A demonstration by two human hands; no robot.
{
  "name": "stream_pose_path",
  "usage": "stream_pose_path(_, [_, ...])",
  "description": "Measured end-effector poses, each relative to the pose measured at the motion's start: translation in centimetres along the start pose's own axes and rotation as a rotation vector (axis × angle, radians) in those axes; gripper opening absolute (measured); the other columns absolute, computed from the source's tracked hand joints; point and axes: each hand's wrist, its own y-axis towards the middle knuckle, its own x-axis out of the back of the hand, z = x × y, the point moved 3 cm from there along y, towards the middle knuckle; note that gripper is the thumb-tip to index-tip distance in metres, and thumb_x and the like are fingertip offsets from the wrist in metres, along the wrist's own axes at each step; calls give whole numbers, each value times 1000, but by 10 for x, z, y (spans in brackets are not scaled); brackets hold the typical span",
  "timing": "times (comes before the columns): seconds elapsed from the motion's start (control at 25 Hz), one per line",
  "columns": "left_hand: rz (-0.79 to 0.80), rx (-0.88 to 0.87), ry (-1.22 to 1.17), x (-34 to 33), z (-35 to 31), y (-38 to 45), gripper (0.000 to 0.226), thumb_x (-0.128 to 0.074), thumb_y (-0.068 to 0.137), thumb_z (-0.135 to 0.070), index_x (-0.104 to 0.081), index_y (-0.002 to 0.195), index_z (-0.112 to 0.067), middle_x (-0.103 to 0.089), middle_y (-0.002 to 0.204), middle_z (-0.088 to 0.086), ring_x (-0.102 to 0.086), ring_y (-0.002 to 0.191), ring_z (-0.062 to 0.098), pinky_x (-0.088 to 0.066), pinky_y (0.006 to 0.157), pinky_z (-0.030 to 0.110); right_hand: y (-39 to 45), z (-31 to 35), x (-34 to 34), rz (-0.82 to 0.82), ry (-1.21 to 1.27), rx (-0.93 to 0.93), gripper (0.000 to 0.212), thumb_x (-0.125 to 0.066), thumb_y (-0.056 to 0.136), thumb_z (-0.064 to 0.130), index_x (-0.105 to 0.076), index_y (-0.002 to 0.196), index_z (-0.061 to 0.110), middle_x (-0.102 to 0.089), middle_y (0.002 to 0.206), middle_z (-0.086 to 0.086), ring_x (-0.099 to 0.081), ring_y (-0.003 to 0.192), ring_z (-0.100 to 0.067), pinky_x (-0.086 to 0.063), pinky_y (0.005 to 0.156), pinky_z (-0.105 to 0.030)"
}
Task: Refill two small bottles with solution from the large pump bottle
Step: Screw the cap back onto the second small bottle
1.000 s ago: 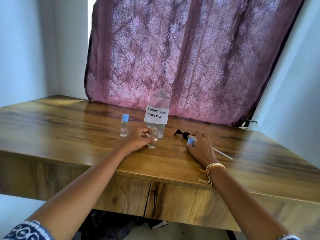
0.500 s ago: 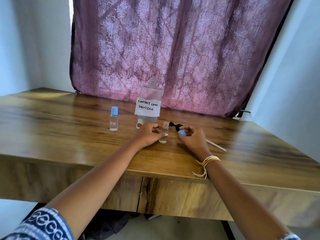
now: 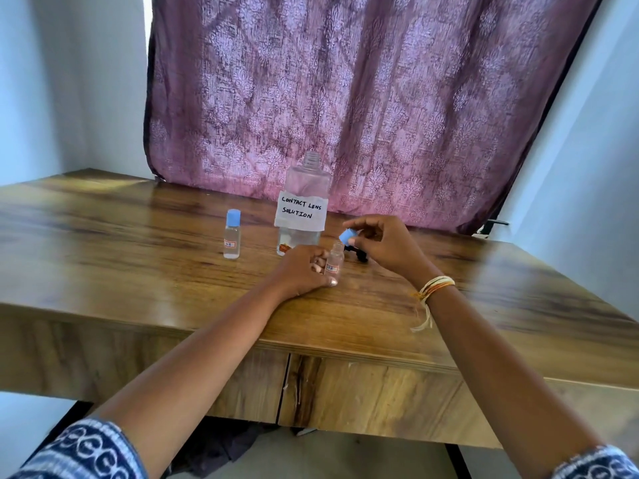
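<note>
Now the right hand [image 3: 383, 243] has lifted the blue cap [image 3: 346, 235] above the small bottle [image 3: 334, 261].

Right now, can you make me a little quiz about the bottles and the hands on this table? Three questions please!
1. True or false: the large bottle has its pump screwed on.
2. What does the right hand pinch? A) a blue cap B) a spoon C) a sticker
3. Fill in: the left hand holds the open small bottle standing on the ____.

Key:
1. False. Its neck is bare, and the black pump lies on the table behind the hands.
2. A, the blue cap, held just above the open small bottle.
3. Table. The capped small bottle stands apart, to the left.
</note>
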Motion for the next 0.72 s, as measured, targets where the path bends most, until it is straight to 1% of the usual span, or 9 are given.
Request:
stream_pose_path(0.12, [-12, -23, 3, 0, -1, -2, 49, -84, 68, -18, -66, 113, -13, -69, 98, -2, -60, 78, 2, -41, 68, 9, 7, 8, 0, 80, -106, 28, 28, -72, 81, 4, -72, 108, 11, -70, 92, 4, -62, 74, 3, -48, 72, -9])
stream_pose_path(0.2, [-12, -41, 4, 0, -2, -2, 45, -85, 68, -17, -68, 109, -13, -72, 98, 1, -61, 76, 2, -43, 68, 8, 9, 11, -1, 126, -134, 21, 27, -71, 82, 3, -72, 108, 10, -70, 92, 3, -62, 69, 7, -49, 69, -8])
stream_pose_path(0.28, [-16, -44, -6, -1, -1, -2, 44, -85, 67, -18, -68, 107, -14, -72, 97, 2, -65, 80, 9, -45, 69, 10, 9, 15, -3, 160, -152, 25, 27, -70, 82, 1, -72, 108, 8, -70, 91, 1, -61, 61, 10, -49, 64, -8])
stream_pose_path(0.36, [-27, -36, -17, -2, 2, 0, 45, -86, 66, -19, -67, 107, -15, -73, 98, 4, -68, 88, 19, -47, 72, 15, 9, 17, -5, 154, -173, 29, 25, -72, 81, 4, -73, 106, 7, -71, 89, 0, -58, 57, 13, -47, 58, -7])
stream_pose_path(0.4, [-32, -35, -18, -3, 2, 0, 45, -86, 66, -19, -67, 107, -15, -73, 98, 5, -68, 90, 20, -47, 72, 15, 9, 17, -6, 140, -190, 26, 23, -74, 80, 7, -74, 103, 7, -71, 85, 1, -58, 56, 14, -46, 57, -7])
stream_pose_path(0.48, [-41, -39, -16, -4, 3, 1, 45, -86, 65, -18, -67, 106, -14, -72, 99, 7, -67, 89, 20, -46, 71, 14, 10, 19, -7, 107, -224, 12, 20, -78, 76, 15, -76, 95, 8, -69, 74, 4, -57, 53, 10, -46, 56, -9])
stream_pose_path(0.6, [-33, -38, -12, -4, 4, 2, 47, -86, 66, -18, -67, 109, -11, -72, 100, 8, -66, 87, 18, -44, 69, 12, 12, 20, -7, 81, -247, -21, 21, -82, 72, 24, -75, 82, 7, -71, 67, -3, -59, 54, -3, -51, 59, -25])
stream_pose_path(0.64, [-30, -37, -8, -4, 4, 3, 48, -86, 66, -17, -67, 109, -11, -72, 97, 7, -64, 83, 16, -44, 68, 12, 14, 21, -7, 82, -265, -19, 21, -82, 72, 25, -74, 80, 7, -71, 67, -6, -60, 55, -7, -51, 58, -26])
stream_pose_path(0.72, [-34, -25, -16, -4, 5, 3, 47, -86, 65, -16, -66, 107, -10, -68, 86, 0, -58, 73, 9, -43, 64, 11, 16, 25, -7, 102, -289, 1, 15, -80, 74, 21, -76, 79, 8, -72, 68, -6, -59, 56, -7, -49, 58, -26])
